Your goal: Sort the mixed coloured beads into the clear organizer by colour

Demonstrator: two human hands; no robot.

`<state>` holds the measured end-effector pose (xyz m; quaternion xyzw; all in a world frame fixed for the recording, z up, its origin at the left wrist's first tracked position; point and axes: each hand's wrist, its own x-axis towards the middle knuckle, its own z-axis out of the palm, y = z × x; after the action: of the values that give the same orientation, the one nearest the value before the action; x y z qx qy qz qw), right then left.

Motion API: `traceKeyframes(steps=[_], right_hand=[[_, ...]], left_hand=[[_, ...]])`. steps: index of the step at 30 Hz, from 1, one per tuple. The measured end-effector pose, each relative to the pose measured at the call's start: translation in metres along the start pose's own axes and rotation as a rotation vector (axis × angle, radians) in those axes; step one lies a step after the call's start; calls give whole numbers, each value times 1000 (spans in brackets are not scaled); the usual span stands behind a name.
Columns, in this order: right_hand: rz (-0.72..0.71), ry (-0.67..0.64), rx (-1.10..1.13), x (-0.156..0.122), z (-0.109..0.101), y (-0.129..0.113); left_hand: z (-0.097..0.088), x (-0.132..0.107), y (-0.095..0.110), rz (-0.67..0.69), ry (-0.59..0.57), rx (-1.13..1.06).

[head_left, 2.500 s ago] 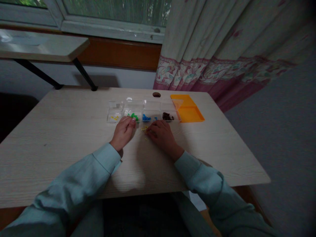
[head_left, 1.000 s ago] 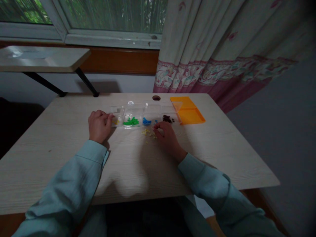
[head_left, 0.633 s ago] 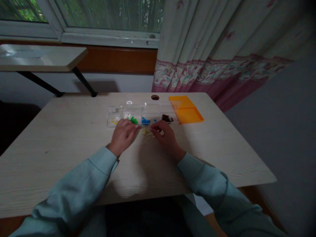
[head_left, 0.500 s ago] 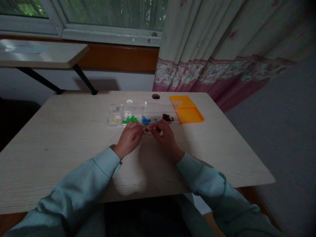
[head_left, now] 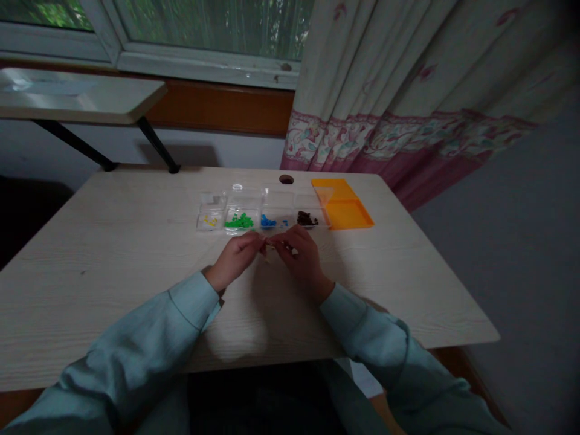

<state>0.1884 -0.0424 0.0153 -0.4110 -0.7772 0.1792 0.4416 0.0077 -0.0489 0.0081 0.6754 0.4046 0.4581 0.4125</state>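
Observation:
My left hand (head_left: 235,258) and my right hand (head_left: 299,257) meet fingertip to fingertip on the wooden table (head_left: 113,266), just in front of a clear compartment box (head_left: 254,208). Both pinch over a small pile of pale yellow beads, which the fingers now mostly cover; what each pinch holds is too small to see. The box holds yellow beads (head_left: 209,222), green beads (head_left: 238,222), blue beads (head_left: 268,222) and dark brown beads (head_left: 307,219) in separate compartments.
An orange lid (head_left: 343,204) lies right of the box. A round cable hole (head_left: 286,179) sits near the table's far edge. A second table (head_left: 77,96) stands at the back left under the window; a patterned curtain (head_left: 408,90) hangs at the right.
My left hand went out to the yellow compartment at the box's left end, then came back to the bead pile, where its fingertips now touch those of my right hand.

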Motion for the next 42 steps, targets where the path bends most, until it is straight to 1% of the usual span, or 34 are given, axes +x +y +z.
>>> traceKeyframes(steps=[4,6,8,11,13,15,17,18,20,22,24,26,30,34,36,42], right_hand=[[-55,25,0,-1,1,5],[-78,36,22,-1,2,4],[-77,21,36,-2,1,1],[-87,-49,46,-2,1,-2],[-107,-63,42,-2,1,-1],[-105,-18,6,0,0,5],[-77,39,-68,2,-1,13],[-54,45,-116,2,-2,17],[-4,-5,-215,3,-2,23],[23,-93,-294,3,-2,25],[29,-167,-343,2,0,22],[19,-202,-374,2,2,19],[9,-226,-418,2,6,13],[7,-237,-456,2,9,12],[11,-239,-472,3,11,12],[4,-249,-491,4,13,13]], left_hand=[[-3,-1,2,-19,-4,-3],[-5,-1,2,-28,8,2],[-5,0,3,-18,27,8],[-6,1,2,48,57,48],[-12,3,2,118,84,120],[-24,6,2,212,112,250],[-44,9,0,313,128,450],[-55,10,-1,325,147,566],[-77,12,-7,323,263,708],[-95,13,-14,294,354,782],[-108,13,-22,272,407,845],[-115,12,-27,252,429,913],[-123,12,-32,223,424,1020],[-127,12,-35,200,369,1032],[-128,12,-35,203,338,1041],[-127,12,-28,198,330,1075]])
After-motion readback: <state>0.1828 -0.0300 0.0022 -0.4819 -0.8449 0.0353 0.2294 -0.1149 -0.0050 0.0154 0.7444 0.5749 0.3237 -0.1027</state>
